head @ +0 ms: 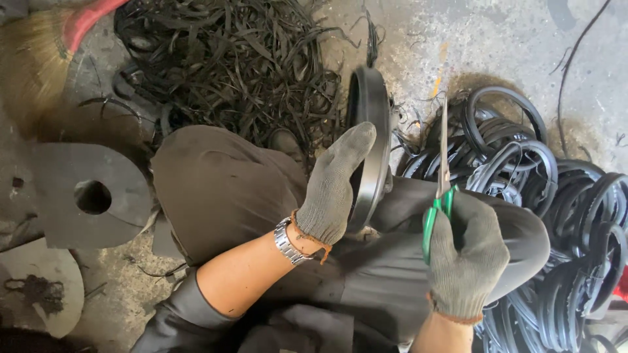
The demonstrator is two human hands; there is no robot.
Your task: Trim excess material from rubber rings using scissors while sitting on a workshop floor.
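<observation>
broom: far left on the floor, bristles near the scrap, not in play
rubber disc: flat on the floor beside the left knee, hole in the middle, easy to kick
scrap pile: tangled black trimmings up top, could snag a foot or the ring
left hand: gloved, fingers wrapped over the rim of the rubber ring, held upright on edge above the lap; looks like a slippy grip, ring could roll off
scissors: green handles, blades pointing up just beside the ring, near the left glove, so a slip probably nicks it
right hand: gloved, fingers clenched round the scissor handles
ring stack: heaped on the right, might slide
</observation>
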